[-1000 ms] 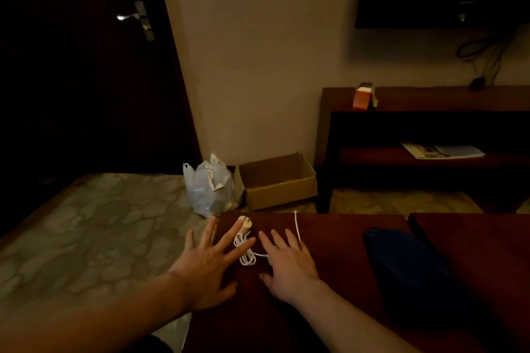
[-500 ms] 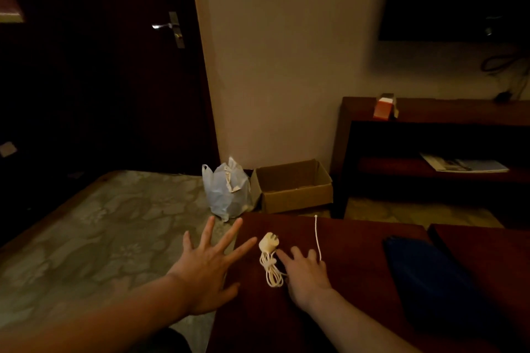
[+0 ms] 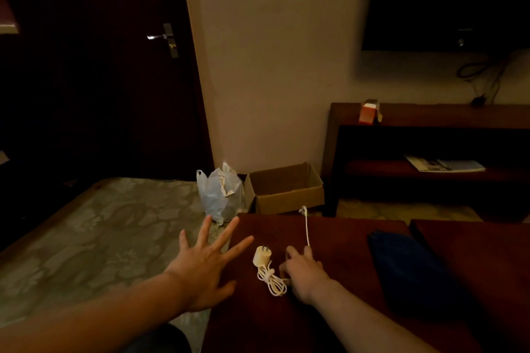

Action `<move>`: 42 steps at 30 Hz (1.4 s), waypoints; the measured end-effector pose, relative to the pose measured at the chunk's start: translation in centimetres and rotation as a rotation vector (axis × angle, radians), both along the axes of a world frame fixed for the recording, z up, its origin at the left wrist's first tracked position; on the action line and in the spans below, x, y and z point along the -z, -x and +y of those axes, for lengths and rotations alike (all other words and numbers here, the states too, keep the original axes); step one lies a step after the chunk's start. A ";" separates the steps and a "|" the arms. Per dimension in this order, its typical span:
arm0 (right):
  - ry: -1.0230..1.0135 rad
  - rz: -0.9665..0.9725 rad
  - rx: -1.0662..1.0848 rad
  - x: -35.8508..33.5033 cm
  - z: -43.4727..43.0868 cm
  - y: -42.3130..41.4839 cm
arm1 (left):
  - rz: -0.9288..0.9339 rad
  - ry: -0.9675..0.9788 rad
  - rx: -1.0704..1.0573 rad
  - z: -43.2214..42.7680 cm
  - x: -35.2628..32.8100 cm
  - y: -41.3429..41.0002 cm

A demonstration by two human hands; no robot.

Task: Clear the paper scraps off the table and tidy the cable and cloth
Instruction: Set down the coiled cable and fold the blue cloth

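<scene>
At the left edge of a dark, polished wooden table (image 3: 338,238), a person's left hand (image 3: 200,269) is held palm down, its fingers straight and fanned wide, half over the patterned carpet, much as it was a second ago. Whether it touches the wood cannot be told. Beyond it on the floor stand a thin, crinkled plastic bag (image 3: 220,195) and an open cardboard box (image 3: 286,189).

Just right of the hand, a rounded white plug (image 3: 261,255) with two pins lies on the tabletop. Its cable (image 3: 271,278) is gathered into a small bundle of loops bound at the middle, with one loose strand running straight to the far edge. The right hand (image 3: 304,272) lay flat with spread fingers a second ago. Now its fingers have curled in over the cable beside the bundle and seem to grip it, though the dim light hides the exact pinch.

Tidying the cable appears to have begun, and no paper scraps show on the table. Farther right, well apart from the hand, the cloth (image 3: 413,269) lies in a soft, dark blue, rumpled heap, apparently untouched.
</scene>
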State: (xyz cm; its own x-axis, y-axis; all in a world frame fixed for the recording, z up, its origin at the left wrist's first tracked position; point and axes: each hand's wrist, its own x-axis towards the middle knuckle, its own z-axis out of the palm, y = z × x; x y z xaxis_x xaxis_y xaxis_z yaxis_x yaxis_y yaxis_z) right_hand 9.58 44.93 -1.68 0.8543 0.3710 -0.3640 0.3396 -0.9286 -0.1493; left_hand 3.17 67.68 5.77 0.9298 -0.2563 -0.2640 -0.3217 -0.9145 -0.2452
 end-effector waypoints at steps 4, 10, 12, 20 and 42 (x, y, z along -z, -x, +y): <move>0.037 0.003 -0.056 0.4 -0.9 -0.4 | 0.017 0.003 0.011 -0.5 0.3 -0.5; -0.053 0.050 -0.099 -1.5 -2.4 -1.8 | 0.069 -0.012 0.046 -0.9 1.6 -1.6; -0.091 0.114 -0.106 -1.6 -2.8 -1.8 | 0.082 0.001 0.036 -0.9 2.3 -2.4; -0.342 -0.378 0.322 0.1 -3.3 -4.9 | 0.111 0.076 0.064 -2.9 5.9 -6.7; -0.591 -0.118 0.231 0.9 -4.0 -8.2 | 0.080 0.216 0.073 -1.4 7.9 -9.7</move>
State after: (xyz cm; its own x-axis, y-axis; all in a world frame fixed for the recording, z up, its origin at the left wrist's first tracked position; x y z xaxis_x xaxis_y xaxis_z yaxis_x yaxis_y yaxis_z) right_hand 17.80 40.91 -2.62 0.9581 0.2816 -0.0530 0.1862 -0.7524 -0.6318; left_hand 12.88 66.30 -2.16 0.8848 -0.3810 -0.2682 -0.3999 -0.9164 -0.0176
